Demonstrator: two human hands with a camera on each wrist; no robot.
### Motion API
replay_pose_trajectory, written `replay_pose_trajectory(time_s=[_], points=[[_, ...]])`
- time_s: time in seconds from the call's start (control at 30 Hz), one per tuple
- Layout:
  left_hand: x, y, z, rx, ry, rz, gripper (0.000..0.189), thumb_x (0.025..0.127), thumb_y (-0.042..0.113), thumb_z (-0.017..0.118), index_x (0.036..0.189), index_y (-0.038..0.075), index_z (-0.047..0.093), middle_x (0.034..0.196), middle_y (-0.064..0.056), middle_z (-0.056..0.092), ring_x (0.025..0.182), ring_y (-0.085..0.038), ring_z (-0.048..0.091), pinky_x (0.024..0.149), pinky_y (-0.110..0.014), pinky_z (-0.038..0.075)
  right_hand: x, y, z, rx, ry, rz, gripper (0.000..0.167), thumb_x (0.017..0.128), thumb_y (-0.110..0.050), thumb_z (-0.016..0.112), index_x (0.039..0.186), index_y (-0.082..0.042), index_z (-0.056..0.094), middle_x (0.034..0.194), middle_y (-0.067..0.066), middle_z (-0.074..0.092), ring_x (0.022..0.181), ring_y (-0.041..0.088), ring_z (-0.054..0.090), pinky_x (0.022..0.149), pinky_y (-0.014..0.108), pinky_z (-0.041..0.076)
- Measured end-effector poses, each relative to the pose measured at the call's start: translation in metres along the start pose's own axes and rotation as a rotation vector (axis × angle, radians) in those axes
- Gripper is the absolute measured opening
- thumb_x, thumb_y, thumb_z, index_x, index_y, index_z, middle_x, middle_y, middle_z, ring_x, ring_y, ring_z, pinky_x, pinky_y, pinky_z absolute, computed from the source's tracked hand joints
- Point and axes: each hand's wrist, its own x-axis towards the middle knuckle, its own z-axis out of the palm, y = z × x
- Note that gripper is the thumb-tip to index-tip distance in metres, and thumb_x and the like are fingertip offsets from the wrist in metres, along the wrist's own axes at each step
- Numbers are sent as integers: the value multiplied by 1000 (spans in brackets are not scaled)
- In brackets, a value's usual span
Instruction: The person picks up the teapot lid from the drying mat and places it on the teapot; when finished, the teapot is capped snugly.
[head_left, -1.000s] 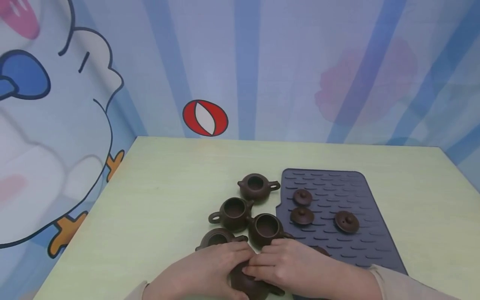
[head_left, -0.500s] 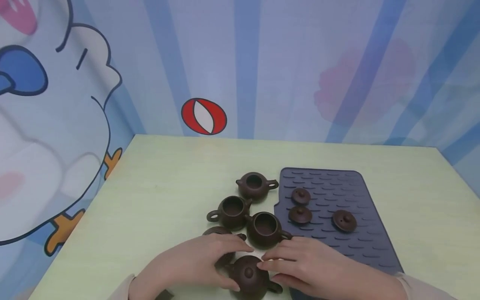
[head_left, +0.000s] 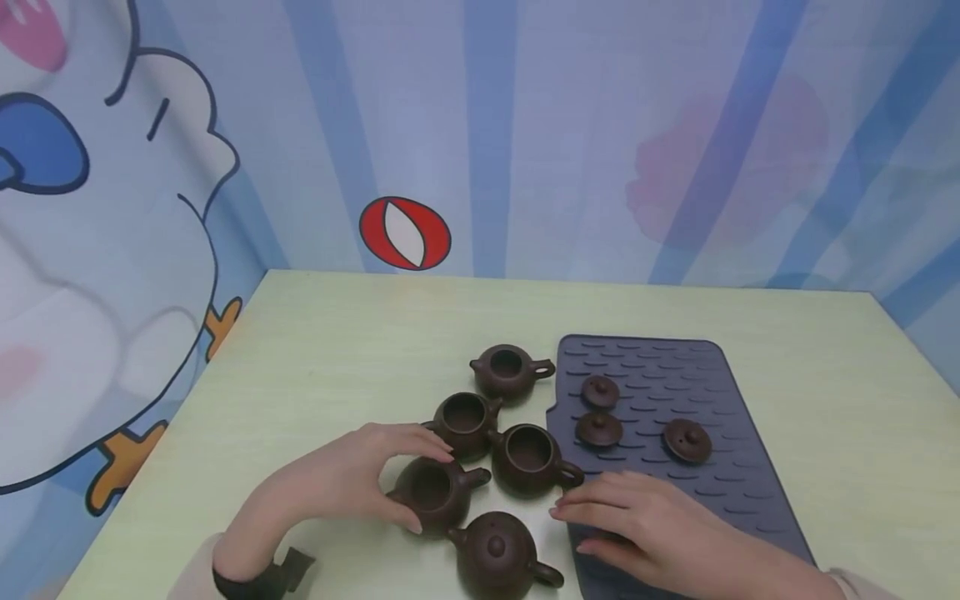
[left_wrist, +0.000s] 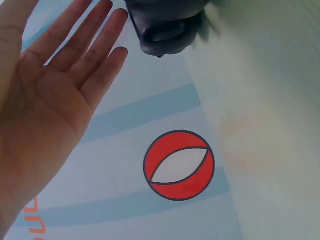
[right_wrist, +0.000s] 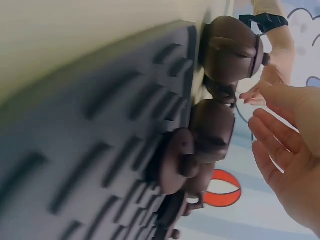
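My left hand (head_left: 348, 475) spreads its thumb and fingers around a dark brown lidless teapot (head_left: 433, 493), touching or nearly touching its side. In the left wrist view its fingers look straight beside a dark teapot (left_wrist: 167, 27). Just in front sits a teapot with its lid on (head_left: 495, 554), held by neither hand. My right hand (head_left: 645, 525) hovers over the left part of the grey mat (head_left: 727, 492), fingers loosely extended and holding nothing. In the right wrist view, the lidded teapot (right_wrist: 232, 52) and a loose lid (right_wrist: 175, 162) appear beyond the mat's ridges.
More lidless teapots stand close together behind: one in the middle (head_left: 527, 454), one to its left (head_left: 465, 421) and one farthest back (head_left: 506, 371). Loose lids lie on the mat, including one at the right (head_left: 686, 440) and one at the back (head_left: 600, 392).
Both hands have come away from the lidded teapot, whose top now shows. The left hand moved left to a lidless teapot; the right hand drew back right over the mat.
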Motion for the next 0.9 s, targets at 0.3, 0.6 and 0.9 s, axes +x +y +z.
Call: replay_pose_trajectory(time_s=[0.3, 0.6, 0.9], points=[[3, -14, 4, -10, -28, -5, 62, 68, 32, 83, 124, 20, 59, 129, 6, 54, 128, -21, 43, 104, -45, 37, -20, 8, 2, 1, 36, 113, 46, 76, -15, 77, 119, -20, 63, 115, -8, 61, 100, 8, 59, 81, 15, 47], [2, -19, 8, 4, -34, 38, 63, 69, 34, 82, 125, 17, 58, 127, 2, 55, 123, -21, 48, 102, -42, 39, -39, 17, -2, -75, -43, 253, 38, 77, -18, 76, 114, -22, 66, 112, -9, 61, 97, 10, 61, 75, 24, 53], [4, -18, 5, -94, -71, -41, 60, 71, 24, 82, 124, 13, 58, 127, 1, 54, 122, -22, 48, 94, -36, 47, -54, 25, -5, -93, -81, 378, 38, 74, -12, 77, 110, -22, 68, 107, -8, 63, 95, 13, 63, 72, 24, 54]])
